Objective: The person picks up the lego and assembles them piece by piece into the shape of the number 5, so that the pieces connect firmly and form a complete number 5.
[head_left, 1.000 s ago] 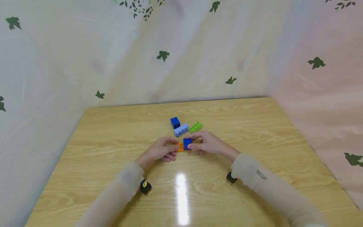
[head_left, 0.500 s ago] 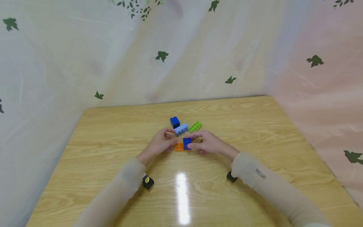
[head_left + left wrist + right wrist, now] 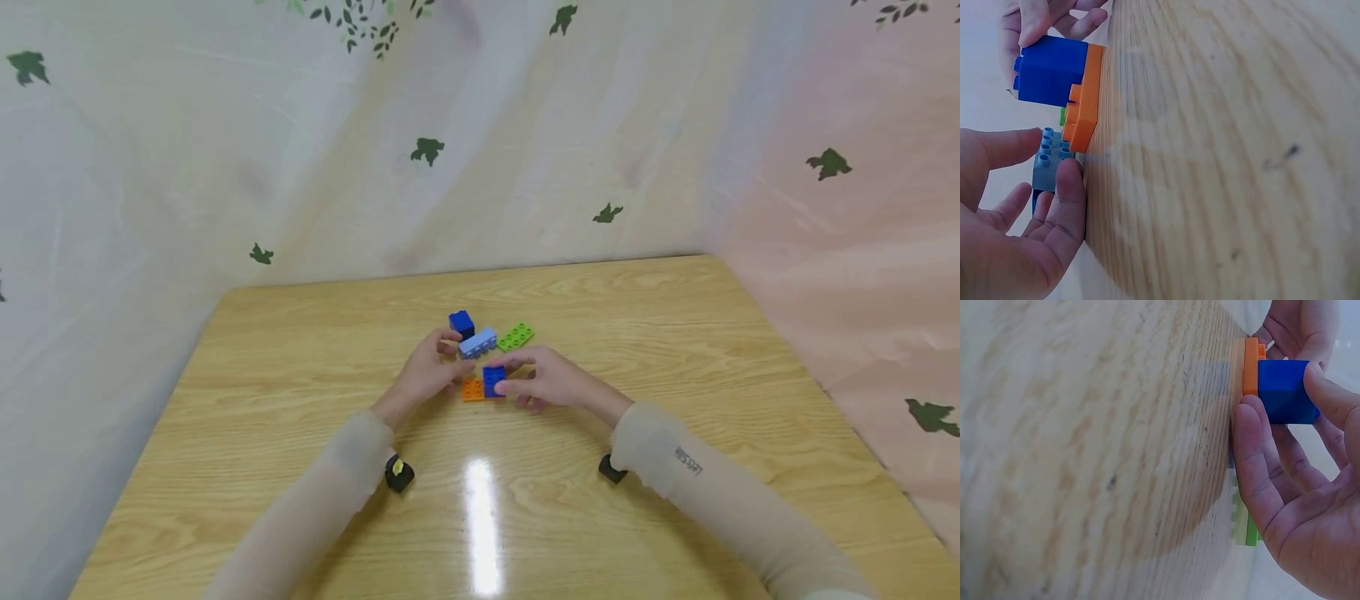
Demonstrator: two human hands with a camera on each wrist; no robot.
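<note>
A blue brick (image 3: 492,380) stands studded onto one end of an orange plate (image 3: 472,390) on the table. My right hand (image 3: 556,380) holds that brick, thumb and fingers on either side. In the right wrist view the thumb touches the upper part of the blue brick (image 3: 1284,394). My left hand (image 3: 424,372) reaches past the orange plate, thumb and fingers spread and holding nothing. Its fingertips are close to a light blue brick (image 3: 478,342) lying on its side. Behind that is a second, dark blue brick (image 3: 461,323); the left fingers partly hide it in the head view.
A lime green plate (image 3: 516,337) lies studs up, right of the light blue brick. The wooden table (image 3: 315,333) ends at a patterned cloth backdrop (image 3: 510,208). Small black devices (image 3: 399,473) sit beneath the wrists.
My left hand has released the orange plate and moved away toward the light blue and dark blue bricks, its fingers spreading. The right hand stays on the blue brick.
</note>
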